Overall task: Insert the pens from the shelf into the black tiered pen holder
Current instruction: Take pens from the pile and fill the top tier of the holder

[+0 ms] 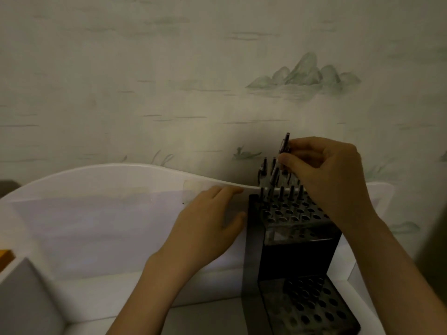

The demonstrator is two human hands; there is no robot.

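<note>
The right hand (pixel 331 175) pinched a dark pen (pixel 285 146) upright above the top tier of the black tiered pen holder (pixel 290 250), where several pens (pixel 273 172) already stood on the white shelf (pixel 96 213), while the left hand (pixel 210 223), fingers relaxed, rested against the holder's side.

The pen holder (pixel 287 257) looks like smooth black plastic, its holed tiers faintly glossy. The shelf (pixel 96 213) is smooth, white and slightly shiny. The wallpaper (pixel 169 81) behind looks matt, with a fine cloth-like grain.
</note>
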